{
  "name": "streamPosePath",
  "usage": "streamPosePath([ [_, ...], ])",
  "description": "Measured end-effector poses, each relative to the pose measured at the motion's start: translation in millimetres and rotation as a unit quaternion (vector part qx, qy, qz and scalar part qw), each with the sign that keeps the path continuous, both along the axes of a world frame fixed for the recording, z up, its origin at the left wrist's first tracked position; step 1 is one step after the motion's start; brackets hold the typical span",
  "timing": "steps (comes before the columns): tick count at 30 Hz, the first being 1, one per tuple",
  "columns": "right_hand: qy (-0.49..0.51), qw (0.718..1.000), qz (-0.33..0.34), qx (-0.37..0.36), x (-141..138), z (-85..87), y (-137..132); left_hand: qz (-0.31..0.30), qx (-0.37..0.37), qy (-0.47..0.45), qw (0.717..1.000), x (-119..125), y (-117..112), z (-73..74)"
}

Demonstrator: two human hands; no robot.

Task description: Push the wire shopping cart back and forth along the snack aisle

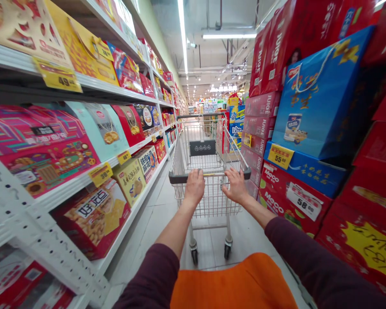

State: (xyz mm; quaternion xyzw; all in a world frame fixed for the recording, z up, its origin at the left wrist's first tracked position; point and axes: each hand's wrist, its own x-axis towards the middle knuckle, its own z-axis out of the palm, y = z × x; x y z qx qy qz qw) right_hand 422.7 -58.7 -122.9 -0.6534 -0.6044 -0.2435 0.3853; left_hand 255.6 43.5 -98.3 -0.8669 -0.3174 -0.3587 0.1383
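Observation:
A wire shopping cart stands ahead of me in a store aisle, its basket apparently empty. Both my hands rest on its grey handle bar. My left hand is curled over the bar left of centre. My right hand lies over the bar right of centre, fingers wrapped forward. Dark maroon sleeves cover my forearms, and an orange garment shows at the bottom of the view.
White shelves on the left hold boxed biscuits with yellow price tags. Stacked red juice cartons and a blue gift bag line the right side. The pale tiled floor runs on past the cart.

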Motion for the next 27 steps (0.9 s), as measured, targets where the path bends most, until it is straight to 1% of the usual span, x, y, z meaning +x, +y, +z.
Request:
streamPosePath([
  [3,-0.011,1.0,0.0,0.005,2.1,-1.6,-1.1,-0.015,0.008,0.008,1.0,9.3,0.6,-3.3],
  [6,-0.019,1.0,-0.002,0.005,3.0,-3.8,-2.1,-0.023,0.013,0.03,0.999,4.6,5.3,-1.6],
  [8,-0.015,1.0,-0.008,0.009,2.0,-5.0,-1.7,-0.005,0.014,0.026,1.0,3.1,6.1,-0.9],
  [10,-0.008,1.0,-0.015,0.016,0.7,-5.5,-0.7,0.011,0.014,0.02,1.0,7.2,3.6,-1.0],
  [11,-0.007,1.0,-0.017,0.018,0.2,-5.4,-0.3,0.009,0.015,0.021,1.0,11.2,1.3,-1.1],
  [15,-0.001,1.0,-0.028,0.007,-0.4,-1.7,-0.6,-0.042,0.008,0.048,0.998,30.7,-8.3,2.3],
  [18,0.008,0.999,-0.039,-0.025,-2.1,5.2,-3.8,-0.068,-0.015,0.058,0.996,43.5,-13.2,6.9],
  [20,0.017,0.998,-0.042,-0.05,-4.7,11.9,-6.8,-0.086,-0.039,0.048,0.994,51.2,-15.3,8.5],
  [22,0.025,0.997,-0.034,-0.067,-8.4,20.0,-9.4,-0.113,-0.067,0.031,0.991,58.2,-17.0,8.8],
  [25,0.014,0.997,-0.007,-0.069,-15.2,31.3,-9.9,-0.169,-0.11,0.013,0.979,63.6,-18.2,9.5],
  [26,0.007,0.997,0.0,-0.071,-17.8,33.9,-8.6,-0.181,-0.121,0.01,0.976,63.0,-18.3,10.5],
  [27,0.0,0.997,0.005,-0.076,-20.5,35.8,-6.7,-0.18,-0.131,0.007,0.975,61.0,-18.4,12.0],
])
